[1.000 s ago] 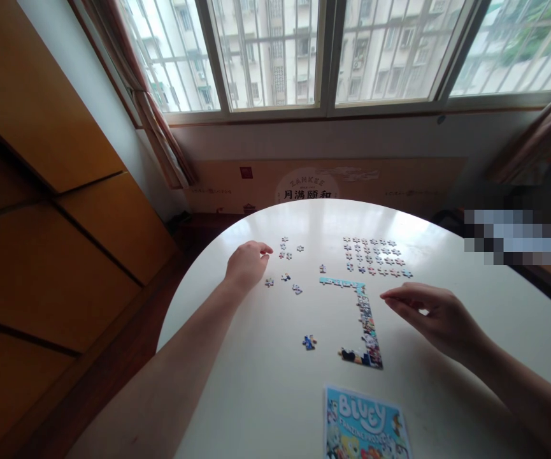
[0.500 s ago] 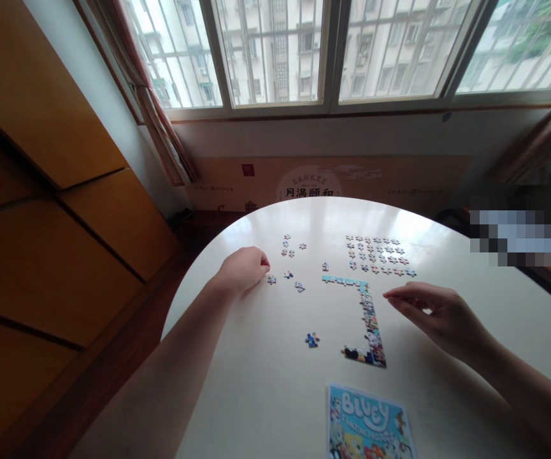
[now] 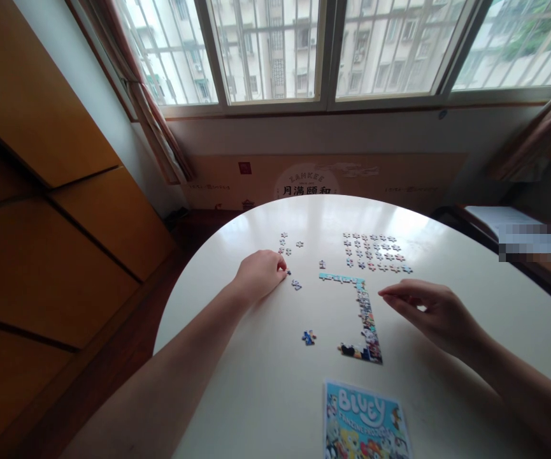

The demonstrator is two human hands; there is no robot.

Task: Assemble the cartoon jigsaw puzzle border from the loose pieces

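My left hand [image 3: 260,274] is closed in a pinch over a small dark puzzle piece [image 3: 289,272], whose edge shows at the fingertips. Just right of it lies a loose puzzle piece [image 3: 297,285]. On the right, my right hand [image 3: 423,309] hovers with thumb and fingers pressed together, and no piece shows in them. Between the hands lies a joined puzzle border [image 3: 367,312], forming a top edge, a right side and part of the bottom. A blue puzzle piece [image 3: 309,338] sits left of the border's lower end.
Rows of loose puzzle pieces [image 3: 375,252] lie toward the back right of the white round table [image 3: 237,395]. Several more pieces [image 3: 288,252] are grouped at the back left, and a single piece [image 3: 322,264] lies above the border. A Bluey picture sheet [image 3: 365,421] is at the front.
My left hand has moved right, from beside one loose piece onto the dark piece, covering the spot where the first lay. My right hand stays nearly still. The view has shifted slightly.
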